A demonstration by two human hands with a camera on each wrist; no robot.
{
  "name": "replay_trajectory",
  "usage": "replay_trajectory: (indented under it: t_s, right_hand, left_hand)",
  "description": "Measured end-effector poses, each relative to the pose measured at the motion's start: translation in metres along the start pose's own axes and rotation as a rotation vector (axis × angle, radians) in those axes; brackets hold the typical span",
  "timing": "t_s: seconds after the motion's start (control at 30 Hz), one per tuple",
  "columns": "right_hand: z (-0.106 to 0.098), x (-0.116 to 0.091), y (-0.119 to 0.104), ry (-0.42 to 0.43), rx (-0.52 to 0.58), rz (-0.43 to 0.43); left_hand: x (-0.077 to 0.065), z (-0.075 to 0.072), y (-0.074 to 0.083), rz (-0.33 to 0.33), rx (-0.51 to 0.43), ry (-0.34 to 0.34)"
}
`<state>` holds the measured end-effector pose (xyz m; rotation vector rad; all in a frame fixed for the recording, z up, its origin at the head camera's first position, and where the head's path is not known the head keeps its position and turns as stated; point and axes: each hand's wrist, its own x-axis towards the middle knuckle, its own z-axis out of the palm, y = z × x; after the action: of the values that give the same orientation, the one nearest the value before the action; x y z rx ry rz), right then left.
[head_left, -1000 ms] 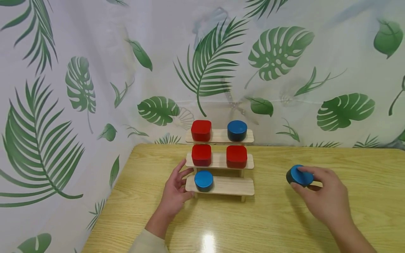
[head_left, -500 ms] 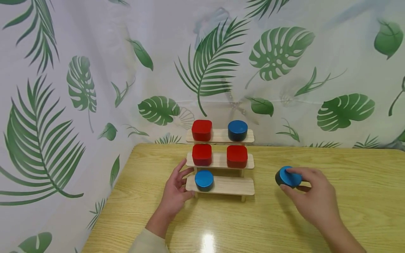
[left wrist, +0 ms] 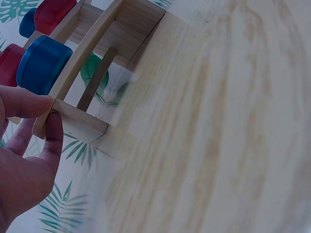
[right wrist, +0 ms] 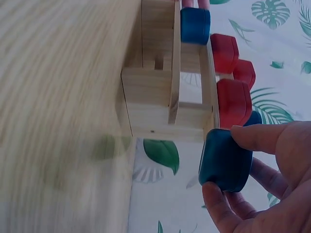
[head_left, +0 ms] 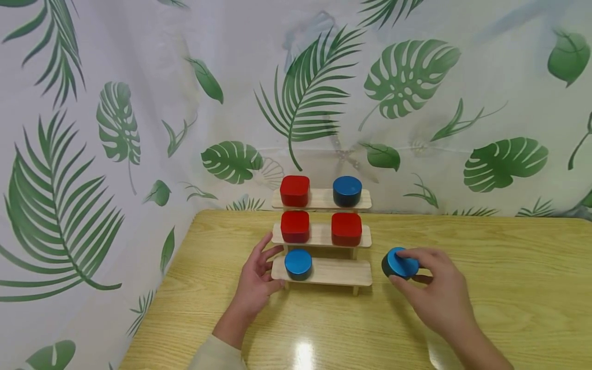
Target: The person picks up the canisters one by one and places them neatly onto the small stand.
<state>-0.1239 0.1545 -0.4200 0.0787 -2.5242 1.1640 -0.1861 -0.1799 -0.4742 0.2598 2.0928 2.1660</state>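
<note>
A three-tier wooden shelf [head_left: 339, 271] stands on the table. My left hand [head_left: 255, 280] grips the left end of its lowest board, with the thumb above and fingers below in the left wrist view. Beside that thumb sits a round blue tin [head_left: 298, 264]. My right hand [head_left: 437, 288] pinches another blue tin [right wrist: 226, 160], tilted and held off the table, just right of the lowest tier. The middle tier bears two squarish red tins [head_left: 295, 226], one at each end. On the top tier are a red tin [head_left: 295, 190] at left and a blue tin [head_left: 347, 191] at right.
The wood-grain table [head_left: 522, 277] extends to both sides of the shelf and in front of it. Behind it hangs a white cloth [head_left: 324, 154] printed with green leaves, which also runs along the left side.
My right hand has moved left with the blue tin, from well right of the shelf to near its right end. The left hand and the shelf have stayed in place.
</note>
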Motion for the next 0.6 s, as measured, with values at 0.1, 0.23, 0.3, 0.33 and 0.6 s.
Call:
replay_trajectory:
  t_s: [0.1,0.23,0.3,0.33,0.6]
  right_hand:
    - [0.005,-0.001,-0.002,0.004,0.024,-0.026]
    - [0.013,-0.003,-0.007,-0.003,0.047,-0.036]
    - [0.017,-0.003,-0.01,-0.022,0.051,-0.022]
    - [0.018,-0.003,-0.012,-0.034,0.052,-0.011]
    - [0.027,-0.003,-0.023,-0.094,0.055,0.024]
  left_hand:
    - [0.0,0.0,0.001,-0.004,-0.002,0.001]
    - [0.0,0.0,0.001,-0.007,-0.004,0.004]
    - [0.0,0.0,0.001,-0.007,-0.004,0.005]
    - [0.0,0.0,0.001,-0.008,-0.003,0.006]
    - [-0.001,0.0,0.003,-0.017,0.01,0.006]
